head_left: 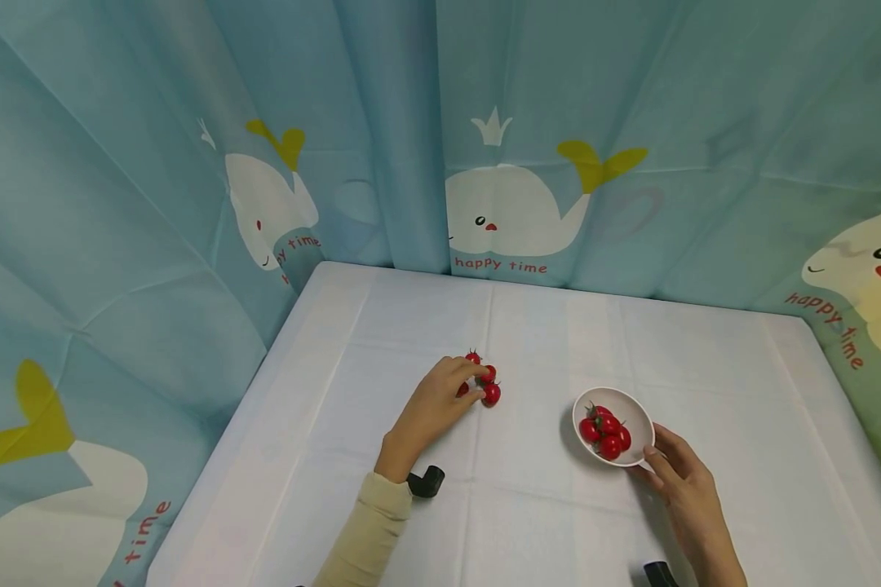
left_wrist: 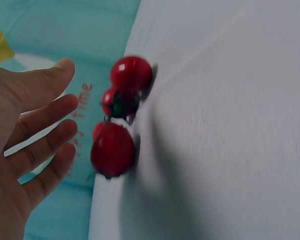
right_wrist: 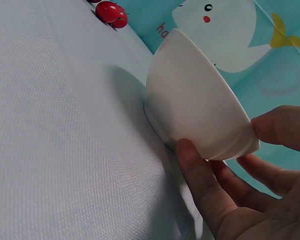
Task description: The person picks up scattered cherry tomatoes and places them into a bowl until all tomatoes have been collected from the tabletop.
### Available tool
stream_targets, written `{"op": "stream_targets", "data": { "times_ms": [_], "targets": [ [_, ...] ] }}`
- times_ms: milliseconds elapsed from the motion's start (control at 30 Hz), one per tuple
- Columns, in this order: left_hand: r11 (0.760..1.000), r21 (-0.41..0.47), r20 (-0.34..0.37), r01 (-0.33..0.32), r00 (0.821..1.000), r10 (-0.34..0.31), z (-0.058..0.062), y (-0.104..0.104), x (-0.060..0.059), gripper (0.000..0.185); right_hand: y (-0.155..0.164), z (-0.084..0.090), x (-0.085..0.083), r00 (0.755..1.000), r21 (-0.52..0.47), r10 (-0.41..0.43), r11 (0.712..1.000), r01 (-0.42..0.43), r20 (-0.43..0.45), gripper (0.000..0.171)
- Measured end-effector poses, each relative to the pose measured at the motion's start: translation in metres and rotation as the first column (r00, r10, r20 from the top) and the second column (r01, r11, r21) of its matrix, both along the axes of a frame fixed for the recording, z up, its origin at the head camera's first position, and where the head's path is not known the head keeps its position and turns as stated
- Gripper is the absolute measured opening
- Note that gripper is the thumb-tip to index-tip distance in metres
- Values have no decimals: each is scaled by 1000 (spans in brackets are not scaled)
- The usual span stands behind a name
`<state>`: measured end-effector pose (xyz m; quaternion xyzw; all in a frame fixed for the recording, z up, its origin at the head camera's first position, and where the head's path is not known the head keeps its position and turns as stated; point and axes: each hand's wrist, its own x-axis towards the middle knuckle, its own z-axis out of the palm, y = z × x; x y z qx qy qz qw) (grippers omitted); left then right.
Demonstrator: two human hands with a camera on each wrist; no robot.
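Left edge: we note a backdrop curtain (head_left: 154,163) of pale blue cloth, softly creased, printed with white whales and red "happy time" lettering.

Bench (head_left: 543,522): flat, covered in white fabric with faint fold lines; the right wrist view shows a fine woven texture.

Left hand (head_left: 431,412): cream knit sleeve at the wrist, fingers (left_wrist: 45,127) relaxed and spread, closed round nothing. In the head view the fingertips reach a loose cluster of cherry tomatoes (head_left: 484,381); whether they actually touch we cannot tell. The tomatoes are small, round, glossy red, with dark green calyxes, and lie directly on the cloth left of centre.

Bowl (head_left: 635,408): small, round, smooth white ceramic, standing on the bench right of centre, well apart from the loose cluster. We count several more red cherry tomatoes (head_left: 605,432) inside.

Right hand (head_left: 686,489): at the bowl's near rim, thumb and fingers (right_wrist: 200,185) lightly curled against its outer wall, holding it.
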<state>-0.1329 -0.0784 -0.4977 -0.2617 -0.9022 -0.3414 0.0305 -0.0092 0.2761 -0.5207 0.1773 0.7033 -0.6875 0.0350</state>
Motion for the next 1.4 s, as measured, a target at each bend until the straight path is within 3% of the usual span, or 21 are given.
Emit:
{"op": "stream_targets", "data": {
  "times_ms": [167, 333, 733, 1167, 1400],
  "targets": [
    [994, -87, -17, -59, 998, 57, -4, -10, -1, 32, 1, -1, 0, 1000, -22, 1, 1000, -1, -21, 64],
    [987, -126, 14, -99, 995, 101, -8, -19, 0, 34, 1, -2, 1, 999, -41, 1, 999, -3, -49, 60],
    [974, -181, 35, -135, 989, 144, -15, -26, 0, 33, -1, 3, -1, 999, 28, 7, 1000, -8, 34, 73],
    [976, -166, 66, -139, 986, 152, -18, -28, -1, 29, -2, 4, -2, 997, 52, -1, 999, -3, 78, 74],
    [978, -156, 67, -140, 986, 152, -19, -32, 1, 30, -3, 3, -1, 999, 45, 15, 999, -17, 44, 71]
  ]
}}
